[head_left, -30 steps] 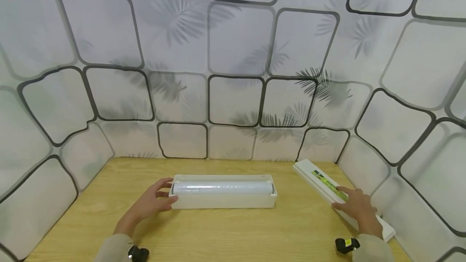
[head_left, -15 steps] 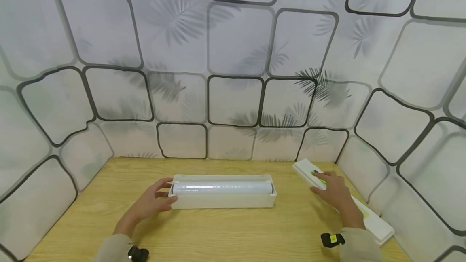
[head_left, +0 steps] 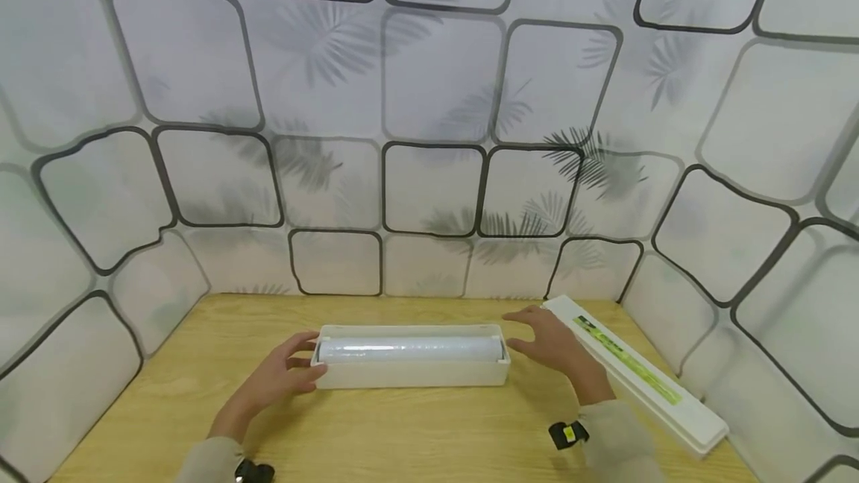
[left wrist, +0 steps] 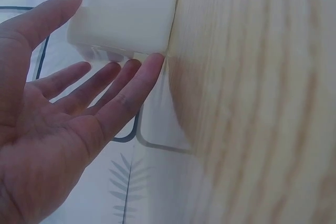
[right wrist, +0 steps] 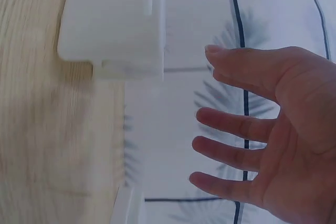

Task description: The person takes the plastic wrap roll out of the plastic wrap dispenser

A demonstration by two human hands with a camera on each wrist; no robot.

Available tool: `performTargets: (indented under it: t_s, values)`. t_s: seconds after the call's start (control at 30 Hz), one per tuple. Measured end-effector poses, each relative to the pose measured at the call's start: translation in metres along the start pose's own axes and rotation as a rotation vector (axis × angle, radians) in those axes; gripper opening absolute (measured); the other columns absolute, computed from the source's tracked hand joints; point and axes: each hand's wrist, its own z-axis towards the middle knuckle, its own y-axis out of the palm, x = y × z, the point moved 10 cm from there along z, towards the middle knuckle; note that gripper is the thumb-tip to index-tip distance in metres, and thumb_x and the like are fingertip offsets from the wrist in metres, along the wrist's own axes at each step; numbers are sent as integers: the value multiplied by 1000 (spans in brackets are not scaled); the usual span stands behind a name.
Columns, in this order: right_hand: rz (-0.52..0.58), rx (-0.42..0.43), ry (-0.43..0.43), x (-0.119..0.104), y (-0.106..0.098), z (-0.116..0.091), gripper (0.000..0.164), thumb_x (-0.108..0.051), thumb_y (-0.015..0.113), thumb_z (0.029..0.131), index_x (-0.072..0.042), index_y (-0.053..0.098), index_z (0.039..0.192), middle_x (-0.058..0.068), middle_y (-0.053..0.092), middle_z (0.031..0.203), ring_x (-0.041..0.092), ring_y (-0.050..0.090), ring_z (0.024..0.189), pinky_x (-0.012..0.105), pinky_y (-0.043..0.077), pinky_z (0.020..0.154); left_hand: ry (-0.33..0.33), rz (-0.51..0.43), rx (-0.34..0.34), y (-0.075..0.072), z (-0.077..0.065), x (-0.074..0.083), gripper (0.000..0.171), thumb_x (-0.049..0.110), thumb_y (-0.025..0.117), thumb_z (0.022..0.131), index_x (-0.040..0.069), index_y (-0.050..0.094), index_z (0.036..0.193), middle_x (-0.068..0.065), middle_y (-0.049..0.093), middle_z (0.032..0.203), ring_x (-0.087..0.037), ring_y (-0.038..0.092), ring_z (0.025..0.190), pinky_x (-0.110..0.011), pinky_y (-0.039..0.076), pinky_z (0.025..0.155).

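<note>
On the worktop (head_left: 403, 431) we see an uncovered white cling-film box (head_left: 412, 376), midway between the left and right edges and toward the far edge, with a roll of clear film (head_left: 412, 349) lying lengthwise inside. Its flat lid (head_left: 640, 377), bearing a green label (head_left: 627, 361), lies aslant along the right edge, one end near the far right corner. The left hand (head_left: 274, 375) is spread about the box's left end, thumb at the front wall, fingers loosely extended and touching. The right hand (head_left: 552, 339) is wide and holds nothing, just beside the right end. We judge the step in hand to be placing both hands at the box; the next move would call for bringing the right fingertips evenly against its end without skewing it.
</note>
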Motion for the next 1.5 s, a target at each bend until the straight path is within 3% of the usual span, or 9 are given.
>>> performTargets:
  t_s: [0.2,0.4,0.7,1.1,1.3,1.4,1.5]
  values:
    - [-29,-32,-85,-28,11,19,41,-23,75,94,-5,69,131,18,70,127,41,64,117,59,54,98,-2,2,-13,1,0,-3,73,21,72,97,0,34,155,-37,39,152,-40,60,125,-39,65,86]
    - [-17,-97,-98,-50,23,34,39,-22,76,94,-8,70,130,13,70,125,35,65,113,54,55,95,5,-6,-16,1,-1,-2,73,20,72,98,0,33,156,-38,38,152,-36,62,122,-39,65,86]
    - [5,-201,-158,-67,42,45,37,-18,74,96,-5,70,130,13,72,122,32,67,109,49,56,95,4,-12,-20,3,-2,1,74,18,72,98,-2,31,156,-38,38,152,-37,62,122,-39,65,86]
    - [87,-347,-57,-58,58,57,36,-17,77,93,-6,72,127,15,73,124,35,69,113,47,59,96,6,-17,-17,2,-2,0,73,18,72,98,-1,32,156,-38,38,152,-36,62,122,-39,66,85]
    - [142,-446,101,-43,69,59,37,-15,81,90,-11,73,125,16,72,125,33,67,118,50,57,100,11,-24,-29,2,-2,0,73,18,71,98,-2,30,156,-38,37,152,-35,62,122,-39,65,86]
    - [125,-471,156,-36,72,57,41,-13,84,86,-12,74,126,14,71,129,33,65,122,50,56,103,9,-25,-28,3,-2,0,74,18,71,98,-2,30,156,-39,37,152,-36,62,122,-39,65,86]
    - [77,-492,159,-34,74,57,42,-11,84,86,-12,73,126,13,71,131,33,65,123,50,55,104,7,-27,-25,3,-1,-1,74,18,72,98,-2,31,156,-39,37,152,-36,62,122,-39,65,86]
